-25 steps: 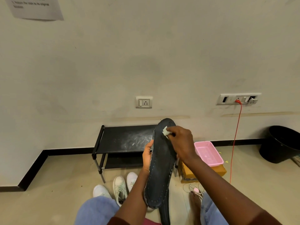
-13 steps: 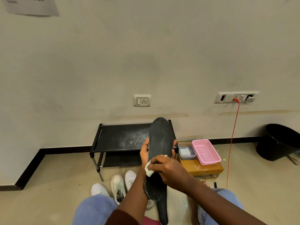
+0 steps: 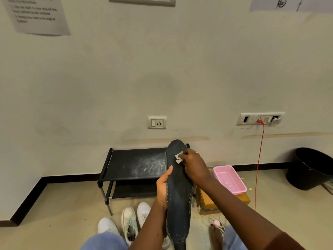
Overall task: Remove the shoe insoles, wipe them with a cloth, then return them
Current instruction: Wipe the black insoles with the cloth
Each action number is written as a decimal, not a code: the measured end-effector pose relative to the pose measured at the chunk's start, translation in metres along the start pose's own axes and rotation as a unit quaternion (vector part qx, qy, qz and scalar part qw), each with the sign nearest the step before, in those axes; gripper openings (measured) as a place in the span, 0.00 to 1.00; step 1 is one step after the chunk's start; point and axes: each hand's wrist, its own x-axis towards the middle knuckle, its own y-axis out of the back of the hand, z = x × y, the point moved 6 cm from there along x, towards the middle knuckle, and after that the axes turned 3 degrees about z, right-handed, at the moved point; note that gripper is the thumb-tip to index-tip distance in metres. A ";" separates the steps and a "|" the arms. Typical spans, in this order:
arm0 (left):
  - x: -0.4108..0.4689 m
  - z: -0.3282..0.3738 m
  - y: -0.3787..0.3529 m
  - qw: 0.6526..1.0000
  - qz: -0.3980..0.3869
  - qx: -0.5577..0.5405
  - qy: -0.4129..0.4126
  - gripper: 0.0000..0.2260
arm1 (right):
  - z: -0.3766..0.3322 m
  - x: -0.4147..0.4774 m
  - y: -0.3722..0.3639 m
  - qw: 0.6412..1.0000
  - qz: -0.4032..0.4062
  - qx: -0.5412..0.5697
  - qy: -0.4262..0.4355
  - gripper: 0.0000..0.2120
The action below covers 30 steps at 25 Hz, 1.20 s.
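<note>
Gripping the insole (image 3: 178, 195) by its left edge, the left hand (image 3: 163, 186) holds it upright before the shelf (image 3: 129, 165). The insole is dark, long, dotted with holes. The right hand (image 3: 193, 165) pinches a white cloth (image 3: 179, 158) against its top.

The left hand (image 3: 163, 188) holds a dark insole (image 3: 178, 195) by its side, toe end up. The right hand (image 3: 193, 165) pinches a small white cloth (image 3: 179, 157) against the top part of the insole. White shoes (image 3: 128, 222) sit on the floor below, near a black rack (image 3: 133, 165). A pink tray (image 3: 229, 179) rests on a brown box (image 3: 207, 201).
</note>
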 end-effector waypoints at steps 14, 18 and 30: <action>0.008 -0.010 0.004 1.000 0.000 -0.011 -0.029 0.27 | -0.010 -0.045 -0.006 0.998 -0.042 0.034 -0.030 0.14; 0.006 -0.010 0.006 0.999 0.020 0.011 -0.046 0.26 | 0.006 -0.007 0.010 0.996 0.039 0.041 -0.073 0.12; 0.023 0.004 0.020 0.998 0.009 -0.036 -0.053 0.34 | -0.040 -0.089 -0.017 0.994 -0.041 0.078 0.068 0.12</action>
